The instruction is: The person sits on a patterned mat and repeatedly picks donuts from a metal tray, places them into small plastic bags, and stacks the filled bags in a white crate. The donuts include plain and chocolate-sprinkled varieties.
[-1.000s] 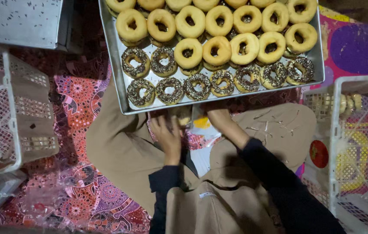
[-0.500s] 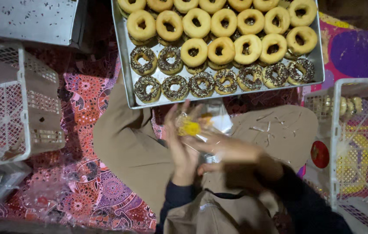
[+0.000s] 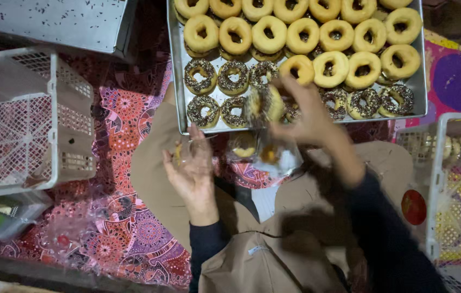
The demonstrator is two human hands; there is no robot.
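Observation:
A metal tray (image 3: 176, 76) in front of me carries rows of plain glazed donuts (image 3: 268, 33) and, along its near side, chocolate donuts with sprinkles (image 3: 200, 76). My right hand (image 3: 309, 116) is over the tray's near edge and pinches one sprinkled donut (image 3: 263, 106), which is blurred and lifted off the row. My left hand (image 3: 192, 168) is raised above my lap, palm up, with a thin clear plastic bag (image 3: 187, 147) in its fingers. A small heap of clear bags (image 3: 265, 154) lies on my lap between the two hands.
A white plastic lattice basket (image 3: 18, 125) stands at the left, and another (image 3: 447, 179) at the right holds wrapped donuts. A grey metal box (image 3: 51, 19) is at the top left. A clear tub (image 3: 8, 212) and crumpled plastic lie on the patterned mat (image 3: 127, 228).
My right hand has moved from my lap up to the tray and picked up a sprinkled donut. My left hand has drifted left and lower with the clear bag.

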